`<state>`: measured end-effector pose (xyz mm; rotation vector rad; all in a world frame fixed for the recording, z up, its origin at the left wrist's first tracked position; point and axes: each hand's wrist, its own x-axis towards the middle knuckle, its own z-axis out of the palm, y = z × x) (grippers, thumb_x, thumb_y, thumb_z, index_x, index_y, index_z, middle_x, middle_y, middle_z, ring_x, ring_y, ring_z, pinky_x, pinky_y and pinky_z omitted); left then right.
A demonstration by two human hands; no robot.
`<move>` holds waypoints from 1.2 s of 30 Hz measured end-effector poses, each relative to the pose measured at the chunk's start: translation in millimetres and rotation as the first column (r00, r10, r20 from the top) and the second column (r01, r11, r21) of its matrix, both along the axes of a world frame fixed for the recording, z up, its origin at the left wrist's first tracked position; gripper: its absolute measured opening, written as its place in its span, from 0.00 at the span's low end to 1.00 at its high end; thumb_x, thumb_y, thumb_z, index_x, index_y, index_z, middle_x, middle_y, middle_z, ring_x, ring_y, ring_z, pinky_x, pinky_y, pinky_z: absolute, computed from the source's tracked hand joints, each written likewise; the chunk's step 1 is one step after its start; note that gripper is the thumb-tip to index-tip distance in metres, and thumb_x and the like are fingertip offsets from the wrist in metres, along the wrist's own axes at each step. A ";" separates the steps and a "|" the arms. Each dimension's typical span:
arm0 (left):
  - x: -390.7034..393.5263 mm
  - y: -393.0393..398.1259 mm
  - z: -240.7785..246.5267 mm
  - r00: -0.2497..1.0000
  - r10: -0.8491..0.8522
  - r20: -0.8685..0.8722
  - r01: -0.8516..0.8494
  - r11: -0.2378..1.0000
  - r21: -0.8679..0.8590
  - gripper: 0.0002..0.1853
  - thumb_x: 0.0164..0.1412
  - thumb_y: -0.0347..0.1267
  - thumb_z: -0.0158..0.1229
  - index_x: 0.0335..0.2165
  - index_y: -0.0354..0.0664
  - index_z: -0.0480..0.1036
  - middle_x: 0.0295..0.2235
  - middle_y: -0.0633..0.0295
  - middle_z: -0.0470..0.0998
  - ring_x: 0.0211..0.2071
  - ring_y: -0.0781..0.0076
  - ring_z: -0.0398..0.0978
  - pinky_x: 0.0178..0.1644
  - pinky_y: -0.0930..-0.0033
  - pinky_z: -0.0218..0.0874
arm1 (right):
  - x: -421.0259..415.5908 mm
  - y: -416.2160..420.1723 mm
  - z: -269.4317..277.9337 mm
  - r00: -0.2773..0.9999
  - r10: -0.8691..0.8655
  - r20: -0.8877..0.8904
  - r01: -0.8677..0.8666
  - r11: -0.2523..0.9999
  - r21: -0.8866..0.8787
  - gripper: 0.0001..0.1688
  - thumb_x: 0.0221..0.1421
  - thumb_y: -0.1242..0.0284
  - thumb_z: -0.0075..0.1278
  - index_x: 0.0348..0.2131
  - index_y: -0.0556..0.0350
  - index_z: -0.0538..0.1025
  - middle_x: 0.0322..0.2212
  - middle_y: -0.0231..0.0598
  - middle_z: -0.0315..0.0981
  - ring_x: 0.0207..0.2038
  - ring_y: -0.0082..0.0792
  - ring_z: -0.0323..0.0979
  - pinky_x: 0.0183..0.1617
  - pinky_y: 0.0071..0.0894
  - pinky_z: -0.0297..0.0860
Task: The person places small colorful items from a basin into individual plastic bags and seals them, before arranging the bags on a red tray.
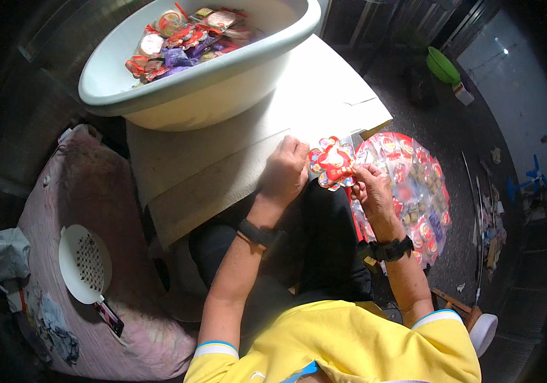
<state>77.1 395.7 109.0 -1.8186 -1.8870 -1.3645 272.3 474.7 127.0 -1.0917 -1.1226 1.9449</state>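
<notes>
My right hand (373, 191) pinches the edge of a red flower-shaped printed card (333, 163) between thumb and fingers, above the table's near right corner. My left hand (288, 165) is curled just left of the card, its knuckles up; whether it grips something is hidden. Beyond both hands, a large white plastic tub (201, 79) stands tilted in view on the covered table and holds many small packets in red and purple wrapping (177, 52). At my right, a round red surface (360, 139) bears many clear plastic packets (409, 191) with red-printed pieces and small brown blocks.
The pale table cover (216, 167) spans the front. On the left, a pink cloth-covered seat (120, 239) holds a white perforated basket (84, 263) and a phone (109, 318). A green basin (443, 65) stands far right; a white round stool or container (484, 332) is lower right.
</notes>
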 end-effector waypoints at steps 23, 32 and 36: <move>0.9 -0.8 -3.4 0.999 -0.052 -0.012 0.052 0.998 -0.019 0.08 0.45 0.20 0.54 0.30 0.36 0.69 0.30 0.53 0.67 0.33 0.54 0.70 0.37 0.59 0.65 | -1.0 -1.1 -3.9 1.000 -0.030 -0.005 0.030 0.999 -0.022 0.07 0.54 0.72 0.56 0.30 0.55 0.72 0.18 0.25 0.67 0.17 0.16 0.64 0.19 0.17 0.66; 2.3 3.6 -4.1 0.994 -0.110 -0.008 0.110 0.994 0.006 0.12 0.43 0.17 0.55 0.31 0.34 0.69 0.31 0.53 0.68 0.34 0.54 0.70 0.39 0.60 0.65 | -57.3 -12.7 -14.6 0.943 -0.167 -0.289 0.186 0.982 0.039 0.10 0.59 0.73 0.51 0.37 0.62 0.70 0.31 0.37 0.72 0.31 0.26 0.75 0.34 0.24 0.76; 2.7 3.9 -3.7 0.995 -0.099 -0.001 0.099 0.995 0.020 0.11 0.44 0.16 0.54 0.32 0.34 0.69 0.31 0.52 0.68 0.34 0.53 0.70 0.39 0.60 0.65 | -67.5 -13.6 -1.7 0.877 -0.034 -0.479 0.038 0.999 -0.002 0.13 0.59 0.78 0.45 0.43 0.68 0.67 0.44 0.51 0.69 0.50 0.42 0.70 0.55 0.34 0.69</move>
